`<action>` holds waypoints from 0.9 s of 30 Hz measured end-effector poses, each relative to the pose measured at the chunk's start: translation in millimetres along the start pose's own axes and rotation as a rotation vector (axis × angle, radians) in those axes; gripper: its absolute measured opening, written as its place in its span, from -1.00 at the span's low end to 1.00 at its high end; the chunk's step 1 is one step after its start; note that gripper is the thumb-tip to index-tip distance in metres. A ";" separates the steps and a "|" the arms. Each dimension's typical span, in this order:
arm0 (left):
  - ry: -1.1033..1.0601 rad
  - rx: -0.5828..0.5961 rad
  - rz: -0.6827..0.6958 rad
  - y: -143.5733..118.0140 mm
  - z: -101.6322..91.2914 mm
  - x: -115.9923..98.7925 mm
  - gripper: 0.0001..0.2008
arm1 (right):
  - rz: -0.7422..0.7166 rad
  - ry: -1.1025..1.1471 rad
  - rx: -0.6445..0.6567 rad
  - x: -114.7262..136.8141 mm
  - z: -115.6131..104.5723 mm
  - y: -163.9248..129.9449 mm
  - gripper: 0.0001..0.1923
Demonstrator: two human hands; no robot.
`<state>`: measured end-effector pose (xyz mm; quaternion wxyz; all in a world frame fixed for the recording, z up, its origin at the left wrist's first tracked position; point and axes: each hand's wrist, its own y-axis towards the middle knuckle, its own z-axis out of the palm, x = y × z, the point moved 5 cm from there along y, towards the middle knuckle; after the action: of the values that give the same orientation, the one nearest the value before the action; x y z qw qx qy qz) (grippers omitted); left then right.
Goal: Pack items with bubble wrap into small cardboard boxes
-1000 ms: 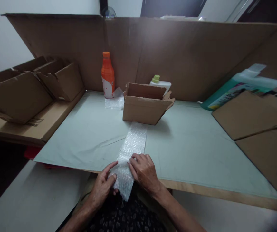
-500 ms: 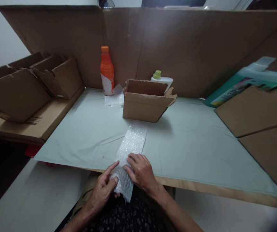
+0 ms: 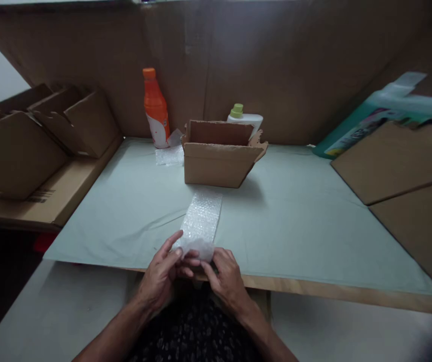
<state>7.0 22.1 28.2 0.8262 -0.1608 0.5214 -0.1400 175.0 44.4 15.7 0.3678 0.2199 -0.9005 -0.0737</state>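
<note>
Single head-worn view, looking forward and down — close over table edge, cardboard backdrop beyond

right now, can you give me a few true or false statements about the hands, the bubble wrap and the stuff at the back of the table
1. Both hands grip the near end of the bubble wrap strip at the table's front edge: left hand, right hand. True.
2. The orange bottle lies on its side. False: it stands upright by the cardboard wall.
3. The open cardboard box sits beyond the far end of the strip. True.
4. The green-capped bottle stands in front of the box. False: it is behind it.
5. The strip lies on a red cloth. False: the table cover is pale green.
</note>
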 end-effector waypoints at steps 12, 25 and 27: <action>1.618 0.230 0.934 9.4 -4.2 -6.3 -0.51 | 0.120 0.077 -0.264 -9.6 1.3 -2.0 -0.50; 1.481 0.293 0.858 26.9 -2.9 -12.7 -0.63 | -0.089 -0.158 0.015 23.5 0.7 11.8 -0.66; 1.382 0.305 0.775 27.2 -5.4 -14.8 -0.65 | -0.055 -0.078 0.028 18.2 1.3 13.1 -0.70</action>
<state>-2.3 52.0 27.0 0.3194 0.2692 0.9084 0.0191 158.1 47.9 30.1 0.3273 0.2466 -0.9087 -0.0794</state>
